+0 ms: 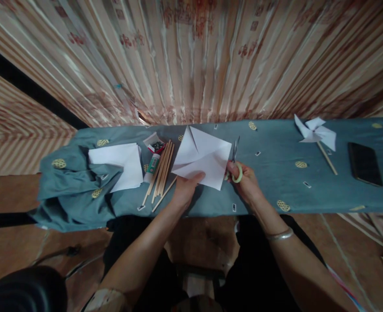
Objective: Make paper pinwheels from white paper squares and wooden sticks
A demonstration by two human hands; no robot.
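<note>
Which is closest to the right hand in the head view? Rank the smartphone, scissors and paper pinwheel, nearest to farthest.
1. Scissors: held in the right hand.
2. Paper pinwheel: lying to that hand's right, farther back.
3. Smartphone: lying farthest right, past the pinwheel.

Slit-cornered white paper (pixel 210 152) is reaching near the tabletop's (pixel 266 182) back edge; green-handled scissors (pixel 235 152) are pointing toward that edge.
</note>
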